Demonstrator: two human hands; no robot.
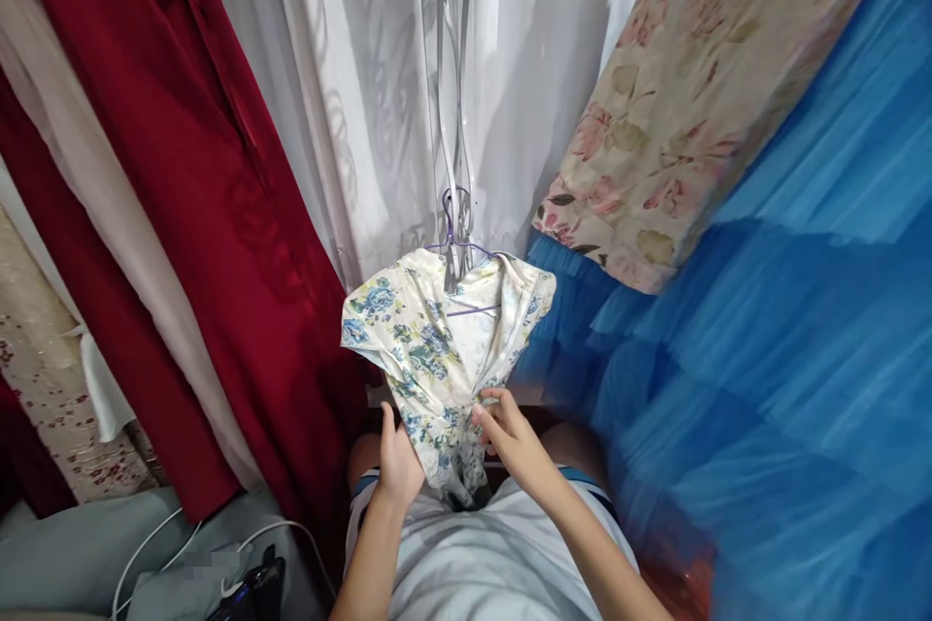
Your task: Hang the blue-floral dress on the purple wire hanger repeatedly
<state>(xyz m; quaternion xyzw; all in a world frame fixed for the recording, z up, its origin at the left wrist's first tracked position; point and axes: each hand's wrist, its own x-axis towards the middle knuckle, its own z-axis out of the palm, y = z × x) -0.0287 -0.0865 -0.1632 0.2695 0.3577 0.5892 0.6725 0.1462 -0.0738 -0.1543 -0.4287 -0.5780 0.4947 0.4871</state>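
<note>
A cream blouse (422,340) with blue flowers, short sleeves and an open wrap-like neckline hangs in front of me. Its shoulders rest on a thin purple hanger (451,238), whose hook meets white strips above. My left hand (400,466) is at the blouse's lower left edge, palm against the cloth. Its thumb stands up apart from the fabric, and the other fingers are hidden behind it. At the waist, where the front edges cross, my right hand (510,432) pinches the cloth between thumb and fingers. The blouse's lower end bunches above my lap.
Dark red cloth (211,213) hangs at left, white curtains (510,49) behind. On the right hang a pink-flowered cream cloth (655,146) and ruffled blue tulle (728,388). A white cable (273,526) and a black object (254,587) lie on grey fabric at lower left.
</note>
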